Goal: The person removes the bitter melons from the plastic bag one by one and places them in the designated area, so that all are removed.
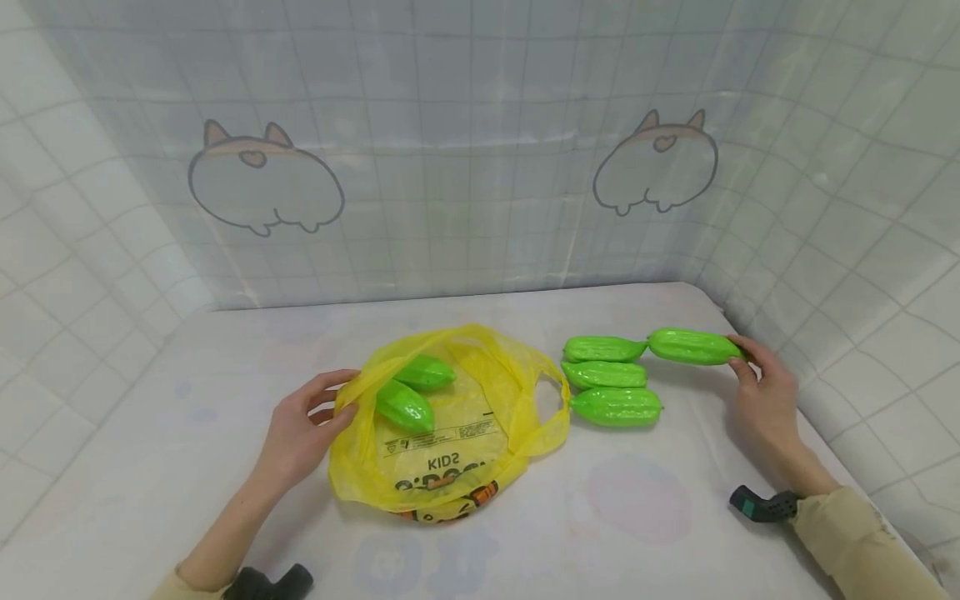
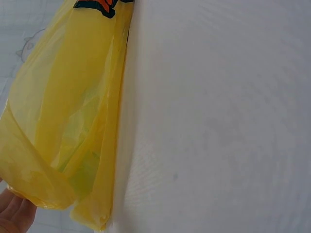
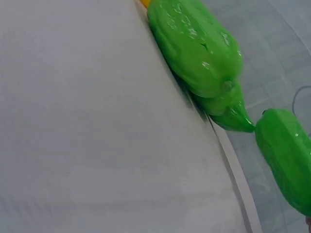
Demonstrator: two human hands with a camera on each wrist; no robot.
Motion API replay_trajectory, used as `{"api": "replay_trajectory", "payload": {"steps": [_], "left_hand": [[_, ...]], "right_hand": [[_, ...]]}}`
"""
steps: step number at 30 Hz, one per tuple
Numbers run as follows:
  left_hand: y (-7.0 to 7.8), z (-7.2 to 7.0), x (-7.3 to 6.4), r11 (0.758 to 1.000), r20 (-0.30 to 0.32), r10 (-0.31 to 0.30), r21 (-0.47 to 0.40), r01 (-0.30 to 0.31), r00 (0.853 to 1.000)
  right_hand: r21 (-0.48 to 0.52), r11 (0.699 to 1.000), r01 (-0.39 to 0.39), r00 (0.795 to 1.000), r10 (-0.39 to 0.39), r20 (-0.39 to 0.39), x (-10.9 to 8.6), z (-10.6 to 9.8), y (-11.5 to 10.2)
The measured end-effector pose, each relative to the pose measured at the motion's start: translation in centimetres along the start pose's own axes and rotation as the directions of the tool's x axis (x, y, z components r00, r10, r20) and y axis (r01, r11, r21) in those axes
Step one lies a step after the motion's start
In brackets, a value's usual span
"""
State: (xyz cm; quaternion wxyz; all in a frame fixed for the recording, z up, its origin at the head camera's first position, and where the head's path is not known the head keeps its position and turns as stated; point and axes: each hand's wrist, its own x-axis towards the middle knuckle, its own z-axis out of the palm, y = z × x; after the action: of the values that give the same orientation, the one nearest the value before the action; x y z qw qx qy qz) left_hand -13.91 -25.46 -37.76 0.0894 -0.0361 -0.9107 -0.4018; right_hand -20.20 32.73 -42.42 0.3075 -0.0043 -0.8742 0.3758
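Note:
A yellow plastic bag [image 1: 517,404] stands mouth-up on the table; my left hand [image 1: 303,425] pinches its left rim between thumb and fingers. Two glossy green bitter melons [image 1: 405,407] show inside it. The left wrist view has the bag's side [image 2: 73,63], with faint green through the film. At the right, my right hand [image 1: 765,396] grips the right end of another bitter melon [image 1: 693,346]; its other end meets the tip of the farthest melon [image 1: 603,348] in a stack of three. That held melon [image 3: 286,155] also appears in the right wrist view.
The other two melons of the row, a middle one [image 1: 603,374] and a nearer one [image 1: 617,407], lie against the bag's handle loop [image 1: 558,396]. Pale tiled-pattern curtains [image 1: 465,167] enclose the white table [image 1: 562,533] at the back and sides.

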Motion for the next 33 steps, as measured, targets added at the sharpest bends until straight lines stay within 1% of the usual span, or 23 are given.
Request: {"api": "replay_trajectory", "payload": {"steps": [3, 7, 17, 26, 30, 33], "left_hand": [[0.0, 0.0, 0.0, 1.000, -0.001, 0.002, 0.001, -0.002, 1.000], [0.1, 0.0, 0.0, 1.000, -0.001, 0.005, -0.001, -0.005, 1.000], [0.1, 0.0, 0.0, 1.000, 0.005, 0.003, 0.003, -0.003, 1.000], [0.1, -0.1, 0.0, 1.000, -0.003, 0.018, -0.002, -0.018, 1.000], [0.2, -0.1, 0.0, 1.000, 0.003, 0.010, 0.003, -0.010, 1.000], [0.3, -0.1, 0.0, 1.000, 0.004, 0.009, 0.000, -0.009, 1.000]], "right_hand": [[-0.039, 0.998, -0.053, 0.998, 0.054, 0.020, 0.1, -0.3, 0.5], [-0.077, 0.994, -0.075, 0.996, 0.079, 0.048, 0.3, -0.3, 1.1], [-0.089, 0.993, -0.079, 0.988, 0.090, 0.127, 0.0, 0.0, 1.7], [-0.048, 0.997, -0.068, 0.986, 0.074, 0.148, 0.1, 0.3, 1.7], [-0.055, 0.996, -0.063, 0.986, 0.071, 0.152, 0.1, 0.3, 1.8], [-0.067, 0.995, -0.075, 0.983, 0.085, 0.164, 0.1, 0.1, 1.7]]}}
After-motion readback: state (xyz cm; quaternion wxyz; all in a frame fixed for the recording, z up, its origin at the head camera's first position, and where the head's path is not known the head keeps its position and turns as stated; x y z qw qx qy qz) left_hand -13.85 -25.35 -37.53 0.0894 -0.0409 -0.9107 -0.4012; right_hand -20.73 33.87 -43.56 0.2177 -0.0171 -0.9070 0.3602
